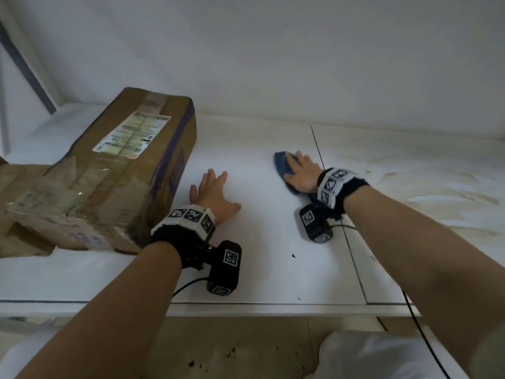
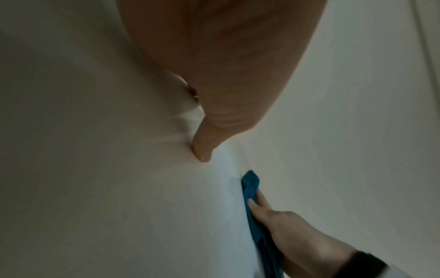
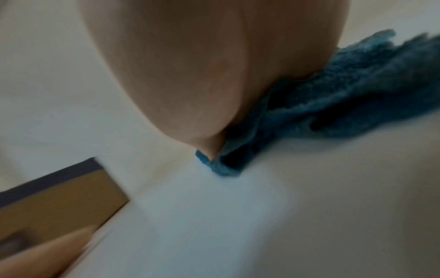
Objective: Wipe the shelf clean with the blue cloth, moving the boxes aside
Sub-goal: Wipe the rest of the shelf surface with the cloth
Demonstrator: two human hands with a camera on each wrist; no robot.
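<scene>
My right hand (image 1: 300,170) lies flat with straight fingers on the blue cloth (image 1: 282,166), pressing it onto the white shelf (image 1: 246,269) near the panel seam. The cloth (image 3: 333,105) bunches out under the palm in the right wrist view, and the left wrist view shows the cloth (image 2: 252,206) edge-on under those fingers. My left hand (image 1: 210,192) rests flat on the shelf, fingers spread, just right of a worn brown cardboard box (image 1: 114,170) with a shipping label. It does not touch the box (image 3: 54,203).
The shelf's right panel (image 1: 423,187) carries yellowish smears and stains. A few dark specks lie near the front edge (image 1: 293,255). A white wall (image 1: 273,64) closes the back. A grey post (image 1: 24,67) stands far left. Cables hang from both wrist cameras.
</scene>
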